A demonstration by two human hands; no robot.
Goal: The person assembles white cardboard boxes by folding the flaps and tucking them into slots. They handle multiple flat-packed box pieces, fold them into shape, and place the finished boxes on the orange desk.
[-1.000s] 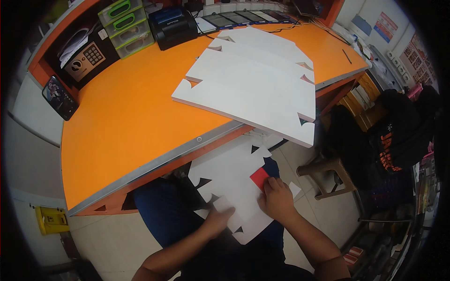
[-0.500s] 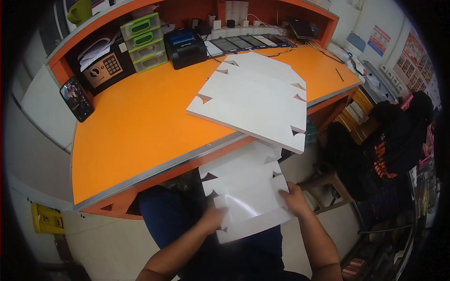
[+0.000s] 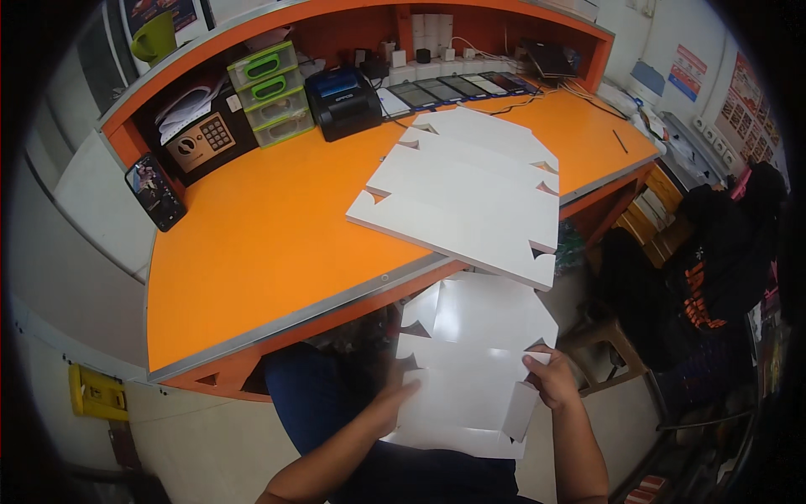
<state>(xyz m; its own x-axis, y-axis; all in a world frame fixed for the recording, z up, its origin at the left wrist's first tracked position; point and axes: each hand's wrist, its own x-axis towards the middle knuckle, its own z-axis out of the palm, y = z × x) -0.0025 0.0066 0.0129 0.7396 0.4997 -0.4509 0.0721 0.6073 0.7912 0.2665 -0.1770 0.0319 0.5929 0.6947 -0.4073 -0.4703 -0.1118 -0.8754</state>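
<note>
A glossy white cardboard box blank (image 3: 463, 370) with notched edges and crease lines lies over my lap, just below the desk edge. My left hand (image 3: 398, 398) is closed on its left side, thumb on top. At the right side my right hand (image 3: 551, 376) pinches a small flap beside a notch, thumb over it. A longer side flap below that hand is bent up from the sheet. A stack of similar flat white blanks (image 3: 470, 185) rests on the orange desk, its near corner jutting past the front edge above the held blank.
On the orange desk (image 3: 277, 244) stand a phone (image 3: 154, 191), a small safe (image 3: 201, 144), clear drawers with green handles (image 3: 273, 94), a black printer (image 3: 342, 104) and a row of flat tablet-like devices (image 3: 437, 88). A wooden stool (image 3: 613, 357) is at right, near dark clothing (image 3: 705, 260).
The held blank has swung straighter and flatter toward me. My right hand has shifted onto the small flap, and the right side flap now stands bent. The view has moved slightly.
</note>
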